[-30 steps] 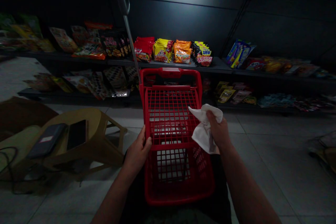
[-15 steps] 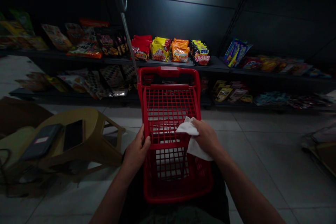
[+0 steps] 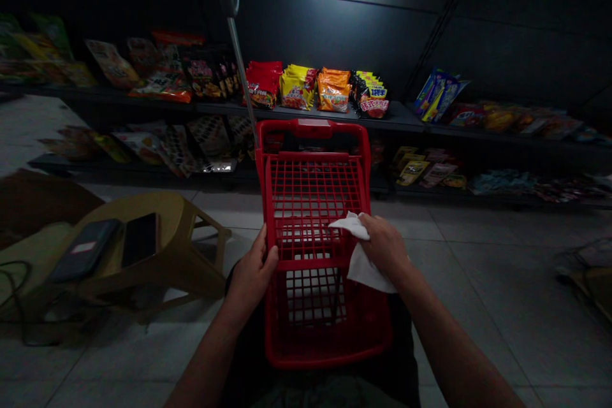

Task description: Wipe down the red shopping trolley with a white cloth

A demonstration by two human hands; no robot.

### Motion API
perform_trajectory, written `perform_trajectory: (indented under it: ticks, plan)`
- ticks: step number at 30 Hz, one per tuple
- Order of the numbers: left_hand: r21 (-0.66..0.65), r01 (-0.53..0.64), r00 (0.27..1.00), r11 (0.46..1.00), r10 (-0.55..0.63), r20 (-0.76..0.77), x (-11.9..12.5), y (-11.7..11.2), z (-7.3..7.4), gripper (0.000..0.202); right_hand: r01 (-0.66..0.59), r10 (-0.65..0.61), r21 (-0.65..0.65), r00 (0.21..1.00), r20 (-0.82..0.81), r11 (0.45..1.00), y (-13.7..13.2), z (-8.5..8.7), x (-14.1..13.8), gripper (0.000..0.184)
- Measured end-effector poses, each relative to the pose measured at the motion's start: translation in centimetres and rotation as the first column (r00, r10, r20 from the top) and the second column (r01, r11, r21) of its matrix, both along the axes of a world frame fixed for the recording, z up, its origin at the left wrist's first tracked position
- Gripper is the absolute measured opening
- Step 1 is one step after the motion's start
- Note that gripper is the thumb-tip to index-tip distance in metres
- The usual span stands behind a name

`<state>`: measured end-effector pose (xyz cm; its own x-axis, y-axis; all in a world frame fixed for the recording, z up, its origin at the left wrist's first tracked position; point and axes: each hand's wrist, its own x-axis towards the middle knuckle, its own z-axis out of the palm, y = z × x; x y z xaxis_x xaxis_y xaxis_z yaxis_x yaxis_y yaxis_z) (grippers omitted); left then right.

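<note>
- The red basket (image 3: 306, 191) fills the centre of the frame. Its near end rests on the person's lap at the bottom centre, and its far end points up toward the shelves.
- The left hand (image 3: 253, 271), just left of centre, grips the basket's left edge. The fingers curl round behind the rim and the thumb lies on the front of it.
- The right hand (image 3: 385, 248), just right of centre, is closed round a crumpled white cloth (image 3: 366, 271). The fingers are bunched over the cloth and press it against the basket's mesh near its right side.
- One corner of the cloth sticks out to the left of the knuckles over the grid, and the rest hangs below the palm.
- A thin metal pole (image 3: 239, 76) rises from the basket's upper left corner toward the top of the frame.
- In the lower left stands a tan plastic stool (image 3: 184, 229). On its seat lie a dark phone (image 3: 140, 239) and, just left of it, a dark flat case (image 3: 83, 248).
- Across the middle of the frame run dark shelves (image 3: 406, 118) with rows of snack packets (image 3: 299, 86) in red, yellow and orange above the basket. The packets at the far left and far right are too dim to make out.
- Pale floor tiles (image 3: 478, 280) spread across the right side.
</note>
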<state>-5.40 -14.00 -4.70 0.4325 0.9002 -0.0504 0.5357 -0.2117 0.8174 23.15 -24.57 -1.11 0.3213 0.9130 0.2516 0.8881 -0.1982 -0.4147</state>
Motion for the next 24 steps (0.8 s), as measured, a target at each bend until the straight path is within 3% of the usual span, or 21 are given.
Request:
perform_trajectory:
  ticks: [2,4,6,7,9,11,13,16,19,22,24]
  plan:
    - [-0.001,0.027,0.998,1.0,-0.027,0.049,-0.1,0.0,0.0,0.067,0.112,-0.071,0.119,0.948,-0.309,0.987,1.3,0.4,0.4,0.024]
    - [0.008,0.047,0.995,0.999,-0.047,0.087,-0.1,0.0,0.1,0.066,0.256,-0.055,0.249,0.793,-0.607,0.934,2.3,0.9,-0.2,0.038]
    - [0.012,0.053,0.991,0.999,-0.054,0.12,-0.2,0.0,0.1,0.066,0.291,0.031,0.317,0.691,-0.722,0.903,3.0,1.5,-2.0,0.041]
    - [0.006,0.05,0.99,0.999,-0.051,0.135,-0.2,0.1,0.0,0.065,0.208,0.097,0.33,0.697,-0.711,0.921,3.2,1.8,-3.3,0.038]
    - [-0.022,0.036,0.986,0.999,-0.032,0.163,-0.4,0.1,-0.2,0.065,-0.11,0.278,0.305,0.757,-0.591,0.946,3.6,2.2,-6.3,0.029]
    - [-0.072,0.019,0.986,0.997,-0.007,0.165,-0.6,0.2,-0.5,0.065,-0.419,0.46,0.191,0.792,-0.401,0.888,4.0,2.4,-8.9,0.019]
    - [-0.118,-0.001,0.988,0.993,0.019,0.151,-0.8,0.4,-1.0,0.069,-0.564,0.562,0.051,0.804,-0.193,0.824,4.3,2.5,-10.8,0.019]
    - [-0.134,0.001,0.987,0.991,0.02,0.157,-1.0,0.7,-1.9,0.074,-0.593,0.597,-0.083,0.801,0.034,0.801,4.4,2.3,-12.5,0.031]
    - [-0.088,0.038,0.976,0.995,-0.018,0.216,-1.1,0.8,-2.6,0.075,-0.579,0.592,-0.124,0.793,0.141,0.805,4.5,1.9,-13.4,0.022]
    - [-0.023,0.069,0.969,0.997,-0.062,0.238,-1.1,0.6,-2.4,0.068,-0.571,0.577,-0.077,0.809,0.113,0.817,5.3,1.5,-13.5,0.017]
    - [-0.006,0.058,0.981,0.998,-0.056,0.184,-1.0,0.2,-1.9,0.061,-0.562,0.562,0.004,0.825,-0.055,0.827,6.1,1.1,-12.7,0.014]
